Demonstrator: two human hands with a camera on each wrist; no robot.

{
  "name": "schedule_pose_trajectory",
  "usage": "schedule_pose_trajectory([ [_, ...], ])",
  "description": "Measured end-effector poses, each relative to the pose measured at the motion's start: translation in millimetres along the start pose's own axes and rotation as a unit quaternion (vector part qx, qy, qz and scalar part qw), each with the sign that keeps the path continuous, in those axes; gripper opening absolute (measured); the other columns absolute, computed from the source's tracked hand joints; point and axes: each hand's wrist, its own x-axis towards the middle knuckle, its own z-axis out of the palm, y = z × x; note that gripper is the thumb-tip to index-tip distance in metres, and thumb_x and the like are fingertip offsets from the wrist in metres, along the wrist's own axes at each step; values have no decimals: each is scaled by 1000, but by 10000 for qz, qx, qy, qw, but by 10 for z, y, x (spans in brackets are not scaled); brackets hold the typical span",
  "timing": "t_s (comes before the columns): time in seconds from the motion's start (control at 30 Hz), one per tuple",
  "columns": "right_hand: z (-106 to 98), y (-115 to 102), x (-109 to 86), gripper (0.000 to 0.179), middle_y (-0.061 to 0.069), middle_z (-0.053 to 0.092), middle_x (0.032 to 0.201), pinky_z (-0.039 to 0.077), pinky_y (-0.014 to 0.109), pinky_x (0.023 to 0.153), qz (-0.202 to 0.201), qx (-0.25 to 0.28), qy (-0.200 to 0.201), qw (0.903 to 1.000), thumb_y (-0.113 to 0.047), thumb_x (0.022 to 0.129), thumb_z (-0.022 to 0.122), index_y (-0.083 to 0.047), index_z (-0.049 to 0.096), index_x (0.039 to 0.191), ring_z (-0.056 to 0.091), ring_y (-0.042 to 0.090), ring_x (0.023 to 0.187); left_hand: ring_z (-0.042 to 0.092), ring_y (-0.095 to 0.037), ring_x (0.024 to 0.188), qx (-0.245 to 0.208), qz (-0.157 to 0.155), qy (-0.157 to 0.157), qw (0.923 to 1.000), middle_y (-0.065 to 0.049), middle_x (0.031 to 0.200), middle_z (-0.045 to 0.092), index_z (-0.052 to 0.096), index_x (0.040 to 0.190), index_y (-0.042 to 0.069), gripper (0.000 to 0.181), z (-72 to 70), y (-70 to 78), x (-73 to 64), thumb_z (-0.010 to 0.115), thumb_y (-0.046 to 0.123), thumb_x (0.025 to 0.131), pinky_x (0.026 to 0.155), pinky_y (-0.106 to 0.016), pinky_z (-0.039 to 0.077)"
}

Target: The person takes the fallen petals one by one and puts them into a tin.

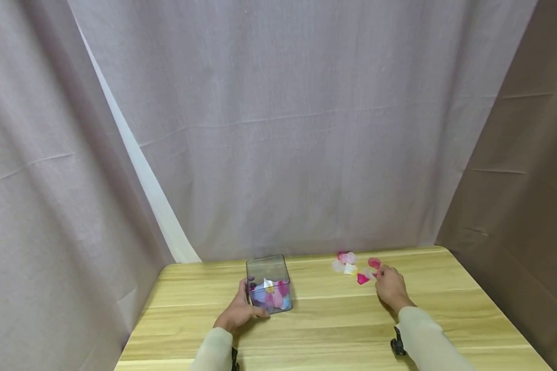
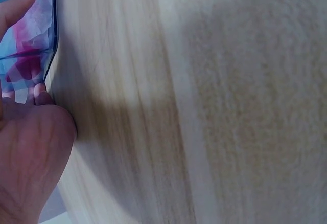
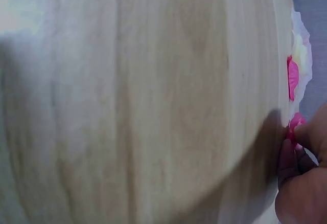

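A see-through grey plastic box (image 1: pixel 265 267) stands on the table, partly filled with blue, purple, pink and white artificial petals (image 1: pixel 275 298). My left hand (image 1: pixel 239 311) grips the box from its left side, the thumb along the near face. In the left wrist view that thumb (image 2: pixel 16 10) lies over the clear wall with pink and white petals behind it. Over to the right, my right hand (image 1: pixel 391 286) pinches a pink petal (image 3: pixel 296 124) between thumb and fingertips, low over the table. Loose petals (image 1: pixel 350 269) in white, yellow and pink lie just left of that hand.
The light wooden table (image 1: pixel 325 330) runs back to a grey curtain (image 1: pixel 306 154), and its right edge slopes down beside a brown curtain (image 1: pixel 515 232). A dark pink petal (image 1: pixel 374 263) lies just beyond the right hand. Black straps (image 1: pixel 397 342) show at both wrists.
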Motion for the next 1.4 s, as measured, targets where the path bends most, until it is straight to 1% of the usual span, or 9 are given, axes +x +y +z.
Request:
schedule_pose_trajectory([
  [0.13,-37,5,2,13,22,64,97,47,40,76,49,343,-10,9994,0,95,48,0,60,97,59,34,90,37,-51,151,-9,33,9,10000,-25,163,43,21,163,9,117,-13,33,1,87,-3,67,128,-76,9],
  [0.33,-100,33,-29,24,27,72,114,55,55,90,269,694,260,9969,-10,106,47,4,64,116,68,42,104,41,-48,148,-55,15,-46,10000,-23,161,45,21,163,10,116,12,29,42,88,-3,69,129,-75,13],
  [0.47,-129,-69,-36,26,24,74,111,57,42,85,246,1042,510,9929,-12,108,48,4,66,119,69,35,99,40,-48,148,-120,56,-76,9999,-23,160,44,20,162,8,115,28,21,59,87,-4,70,130,-73,16],
  [0.57,-136,-344,-61,21,20,74,105,51,24,76,129,1374,627,9884,-9,108,51,3,68,114,65,20,89,40,-48,148,-77,54,-57,9999,-24,161,44,20,162,8,116,14,4,59,87,-3,69,130,-73,16],
  [0.67,-161,-757,-117,16,19,73,99,48,18,69,-229,1735,611,9827,-6,107,56,2,69,109,61,12,82,41,-46,148,-8,44,-31,10000,-24,160,44,20,162,8,116,3,-7,76,88,-3,69,130,-73,16],
  [0.8,-163,-1255,-253,11,13,73,94,48,22,69,-1066,1703,407,9788,-6,106,60,-4,71,104,58,12,80,38,-47,150,-32,43,-39,10000,-23,160,44,21,162,9,115,-3,-14,96,87,-3,69,130,-73,12],
  [0.93,-85,-1540,-407,12,4,76,97,52,24,74,-1670,1321,168,9769,-7,106,62,-13,72,103,60,11,85,36,-49,151,-69,55,-74,9999,-24,162,42,21,162,8,115,3,-26,98,87,-3,69,130,-73,11],
  [1.2,130,-1966,-528,15,-5,73,95,56,28,82,-2069,1342,7,9691,-7,104,65,-17,73,97,64,10,91,40,-48,149,-115,-13,-67,9999,-24,162,41,20,163,10,116,-16,-66,68,87,-3,70,129,-74,16],
  [1.4,432,-2469,-430,14,-5,71,93,56,27,80,-2496,1307,-130,9594,-9,104,66,-17,73,94,62,10,89,41,-45,147,-54,2,63,10000,-23,159,44,21,162,9,115,-86,-33,61,87,-3,68,129,-74,14],
])
